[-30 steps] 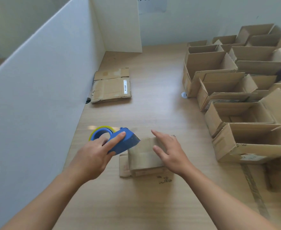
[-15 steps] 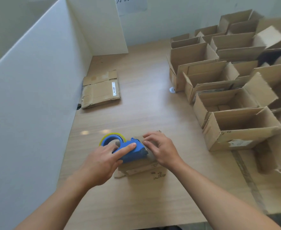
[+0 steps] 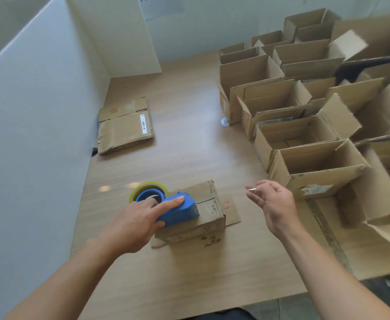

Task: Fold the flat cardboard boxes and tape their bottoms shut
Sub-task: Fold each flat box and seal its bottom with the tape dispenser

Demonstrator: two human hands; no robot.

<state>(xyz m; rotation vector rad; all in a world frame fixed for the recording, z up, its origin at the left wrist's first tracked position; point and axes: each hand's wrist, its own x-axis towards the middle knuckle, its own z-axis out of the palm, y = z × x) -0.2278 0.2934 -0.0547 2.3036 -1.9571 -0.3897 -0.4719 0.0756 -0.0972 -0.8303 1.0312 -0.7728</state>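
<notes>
- Head view, position: the small brown cardboard box [image 3: 209, 204] sits flaps-closed near the front of the pale wooden table [image 3: 189, 139]. The left hand [image 3: 131, 224] grips the blue tape dispenser [image 3: 180, 212], held on the box's seam.
- Head view, change: the right hand [image 3: 274, 204], on the box half a second ago, now hovers clear of it. Its fingers are loosely curled; whether they pinch tape cannot be told.
- Head view, meaning: taping of this bottom is probably under way.

One tape dispenser [image 3: 181, 214] (blue), two hands [image 3: 132, 224] [image 3: 277, 204]

left hand [image 3: 131, 225] showing bare, forearm [image 3: 58, 280] bare | right hand [image 3: 274, 204] likewise | person wearing a dark garment [image 3: 226, 315], just peeking at bottom edge
</notes>
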